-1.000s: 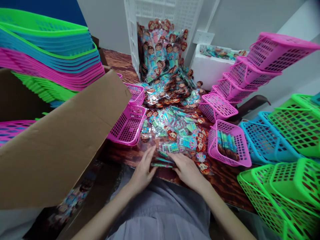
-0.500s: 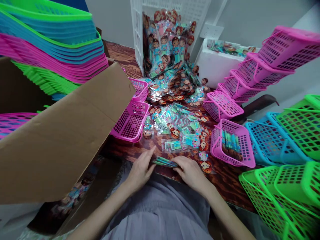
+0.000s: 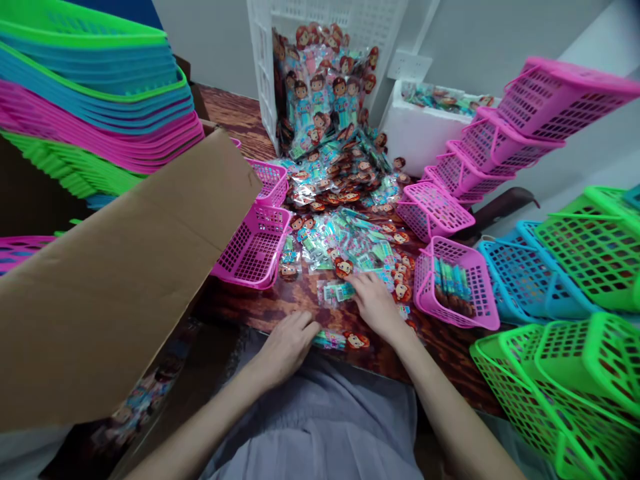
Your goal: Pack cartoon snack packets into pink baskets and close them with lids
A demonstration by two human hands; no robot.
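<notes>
Seen from my head, with the filled pink basket as the marker: my two hands work apart over the wooden surface, both to the left of that basket. The step in hand looks like gathering flat packets into a bundle. A small stack of packets lies to the left of the filled pink basket and closer to my body, a printed cartoon head showing at its right end. My left hand covers the stack's other end, palm down, fingers curled and pointing toward the basket; the thumb is hidden, so I cannot tell whether that grip is clamped or only resting.

My right hand reaches farther out, between the stack and the scattered packets, back of the hand up, fingertips bent down at a loose packet directly left of the basket. Whether that grip has closed on the packet, I cannot tell. My forearms come in from either side of my lap, the right one passing on the near side of the basket.

As I judge it, the next move calls for a pinch on the loose packet's edge and a short draw back to the stack, lined up with the rest, while the left hand keeps the bundle from fanning out.
</notes>
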